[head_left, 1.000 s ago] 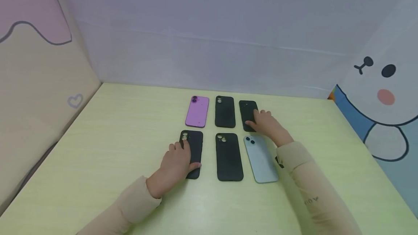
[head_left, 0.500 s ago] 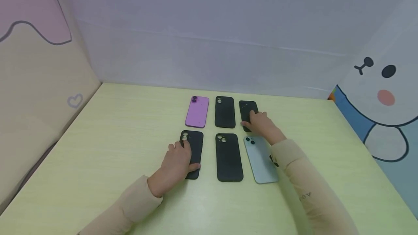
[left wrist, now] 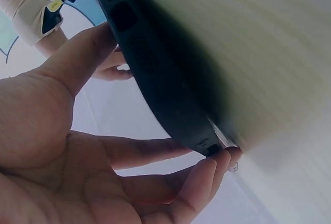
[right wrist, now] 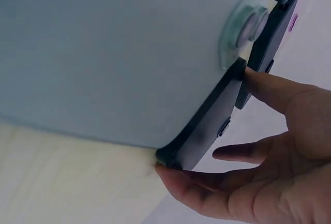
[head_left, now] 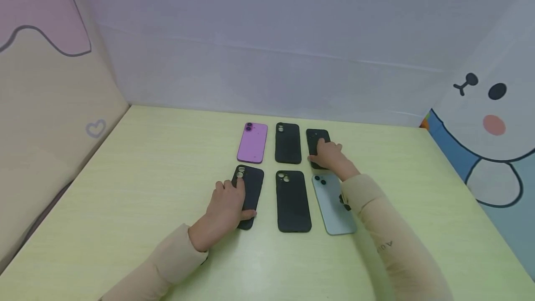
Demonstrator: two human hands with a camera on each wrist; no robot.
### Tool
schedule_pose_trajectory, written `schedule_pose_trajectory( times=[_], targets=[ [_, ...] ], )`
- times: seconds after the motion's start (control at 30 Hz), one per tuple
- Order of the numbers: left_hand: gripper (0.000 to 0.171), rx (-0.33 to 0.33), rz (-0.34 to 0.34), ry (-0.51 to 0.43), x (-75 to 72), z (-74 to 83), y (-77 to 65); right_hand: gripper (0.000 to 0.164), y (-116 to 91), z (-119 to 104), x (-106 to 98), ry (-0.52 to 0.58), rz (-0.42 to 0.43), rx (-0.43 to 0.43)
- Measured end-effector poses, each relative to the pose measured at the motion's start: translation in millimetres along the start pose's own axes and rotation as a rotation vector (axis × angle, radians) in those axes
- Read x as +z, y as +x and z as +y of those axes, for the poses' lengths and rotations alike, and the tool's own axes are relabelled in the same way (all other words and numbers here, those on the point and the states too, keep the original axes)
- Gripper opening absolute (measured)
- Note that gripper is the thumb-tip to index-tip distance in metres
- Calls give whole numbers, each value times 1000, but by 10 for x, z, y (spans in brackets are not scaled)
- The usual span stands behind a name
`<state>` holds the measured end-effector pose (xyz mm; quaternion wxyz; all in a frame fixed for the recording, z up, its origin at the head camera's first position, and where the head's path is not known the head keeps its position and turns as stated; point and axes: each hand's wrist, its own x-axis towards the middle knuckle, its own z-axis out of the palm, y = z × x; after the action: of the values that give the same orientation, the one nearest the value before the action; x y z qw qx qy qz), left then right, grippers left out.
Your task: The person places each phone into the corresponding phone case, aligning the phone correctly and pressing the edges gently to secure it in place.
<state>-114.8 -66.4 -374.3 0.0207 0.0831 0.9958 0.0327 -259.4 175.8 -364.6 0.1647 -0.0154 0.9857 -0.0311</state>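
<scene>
In the head view, my left hand (head_left: 224,203) grips the black phone case (head_left: 252,187) at the front left. Its thumb is on the right edge, the fingers round the left; two camera cut-outs show light. In the left wrist view that phone case (left wrist: 155,74) is seen end-on between thumb and fingertips, with shadow beneath. At the back right, my right hand (head_left: 331,155) holds a black phone (head_left: 316,136) by its two long sides. The right wrist view shows this black phone (right wrist: 204,131) pinched between thumb and fingers, partly hidden behind the pale blue phone (right wrist: 114,63).
A purple phone (head_left: 252,143) lies at the back left of the group, beside a black phone case (head_left: 288,143). Another black case (head_left: 293,201) lies front centre, left of the pale blue phone. Everything is on a light wooden table (head_left: 167,152) with a cloth wall behind.
The left phone case has turned slightly, its camera end shifting right and away. My right hand has moved a little left along the black phone, and its forearm has swung left.
</scene>
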Motion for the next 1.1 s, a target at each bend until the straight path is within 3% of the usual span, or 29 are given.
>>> schedule_pose_trajectory(
  times=[0.33, 0.6, 0.87, 1.0, 1.1],
  targets=[
    [90, -5, 25, -30, 5, 2, -5, 100, 75, 103, -33, 142, -38, 94],
    [94, -55, -32, -148, -3, 14, 11, 100, 102, 183, -34, 176, -74, 118],
    [96, -52, -40, -170, -22, -20, 21, 108, 109, 202, -40, 231, -83, 92],
    [92, -32, -53, -209, -37, -63, 42, 110, 254, 319, 69, 272, -47, 78],
    [87, -16, -58, -255, -52, -98, 70, 99, 706, 611, 344, 276, 83, 36]
  ],
)
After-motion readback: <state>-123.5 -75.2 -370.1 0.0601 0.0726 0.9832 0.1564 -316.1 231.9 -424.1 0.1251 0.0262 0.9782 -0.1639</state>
